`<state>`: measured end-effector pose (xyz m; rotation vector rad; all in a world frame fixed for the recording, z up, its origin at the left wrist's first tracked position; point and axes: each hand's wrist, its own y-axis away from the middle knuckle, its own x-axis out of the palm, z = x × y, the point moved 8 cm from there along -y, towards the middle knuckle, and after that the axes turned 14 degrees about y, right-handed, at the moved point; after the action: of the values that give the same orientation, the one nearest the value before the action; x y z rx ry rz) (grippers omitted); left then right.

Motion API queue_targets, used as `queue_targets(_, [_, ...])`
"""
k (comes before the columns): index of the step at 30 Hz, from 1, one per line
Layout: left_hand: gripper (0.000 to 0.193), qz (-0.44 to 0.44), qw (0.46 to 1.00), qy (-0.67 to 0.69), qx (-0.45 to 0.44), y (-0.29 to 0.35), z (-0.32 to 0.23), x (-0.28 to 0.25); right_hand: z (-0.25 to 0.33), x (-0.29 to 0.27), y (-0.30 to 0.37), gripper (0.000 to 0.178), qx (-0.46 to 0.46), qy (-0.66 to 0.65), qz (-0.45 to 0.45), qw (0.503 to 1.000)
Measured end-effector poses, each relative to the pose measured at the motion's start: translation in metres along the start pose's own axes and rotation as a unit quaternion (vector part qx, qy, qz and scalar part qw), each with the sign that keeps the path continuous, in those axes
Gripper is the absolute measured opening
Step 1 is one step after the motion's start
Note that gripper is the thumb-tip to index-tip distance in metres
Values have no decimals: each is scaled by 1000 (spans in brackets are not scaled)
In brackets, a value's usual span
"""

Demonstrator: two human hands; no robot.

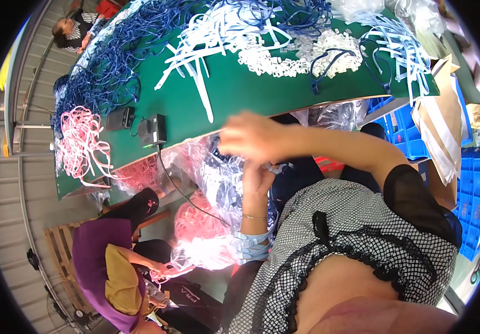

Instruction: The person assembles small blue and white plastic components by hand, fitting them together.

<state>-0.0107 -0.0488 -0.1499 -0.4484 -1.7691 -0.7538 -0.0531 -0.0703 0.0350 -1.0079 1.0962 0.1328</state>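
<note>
Smeared by motion, my right hand (pixel 251 136) passes over my left hand at the green table's near edge, and its fingers cannot be made out. Just below it, my left hand (pixel 258 179) is closed, partly covered, with light blue strap ends (pixel 282 167) showing at its fingers. More light blue straps (pixel 251 246) are looped round my left forearm. On the table (pixel 179 108), ahead of my hands, lies a heap of light blue straps (pixel 206 42), one trailing toward me. Small white plastic pieces (pixel 276 64) are piled to its right.
Dark blue cords (pixel 104 69) and pink straps (pixel 81 139) cover the table's left part. A black corded box (pixel 152 131) stands near the edge. Clear bags with pink straps (pixel 201 220) hang below. Left, a person in purple (pixel 104 273) handles pink straps. Blue crates (pixel 472 195) stand right.
</note>
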Motion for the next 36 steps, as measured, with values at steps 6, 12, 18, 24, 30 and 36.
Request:
queue_targets(6, [26, -5, 999, -4, -44, 8, 20, 39, -75, 46, -40, 13, 78, 205, 2, 976])
queue_targets(12, [27, -15, 999, -32, 23, 16, 1, 37, -68, 24, -34, 4, 38, 66, -11, 997])
queue_targets(18, [28, -59, 957, -169, 228, 34, -48, 51, -42, -68, 0, 9, 152, -219, -117, 957])
queue_targets(24, [18, -8, 903, -307, 301, 44, -33, 120, -30, -44, 73, 9, 371, -451, 45, 810])
queue_targets(30, [15, 54, 831, -481, 274, 29, 5, 148, -38, -42, 116, 14, 460, -460, -5, 760])
queue_targets(36, [19, 77, 660, -671, 328, 26, 37, 159, -40, -51, 151, 14, 528, -471, -47, 705])
